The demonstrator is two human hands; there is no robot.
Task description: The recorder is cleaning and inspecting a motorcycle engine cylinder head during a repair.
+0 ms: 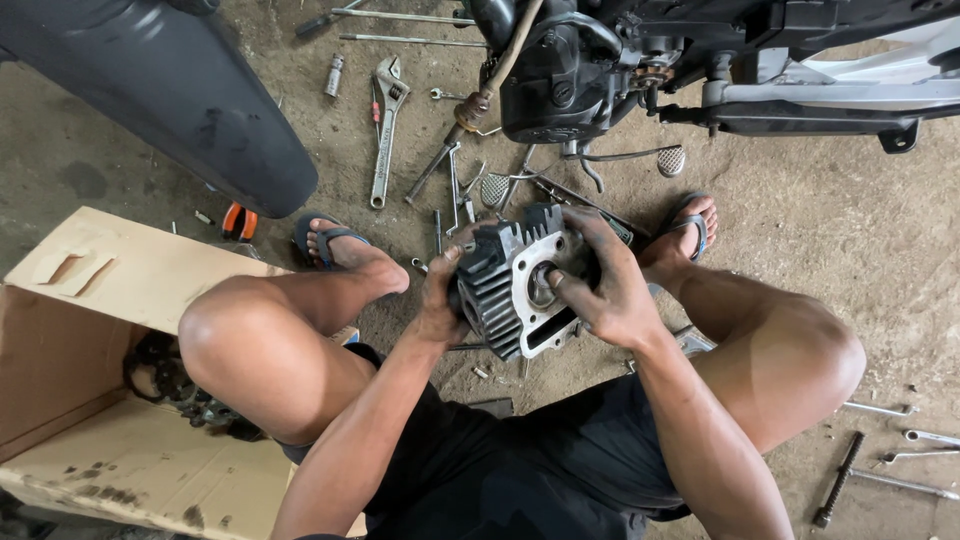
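Note:
I hold a black finned engine cylinder (500, 285) with a silver gasket face between my knees, above the dirt floor. My left hand (440, 295) grips its finned left side. My right hand (605, 285) wraps over its top and right side, with the thumb pressed at the round bore in the middle. Both hands are smeared with grease. A motorcycle engine (560, 75) hangs just beyond the cylinder.
An adjustable wrench (385, 125), rods, spanners and small parts lie on the floor ahead. A black fender (190, 90) is at top left. An open cardboard box (110, 350) with a chain stands at left. More spanners (900, 450) lie at right.

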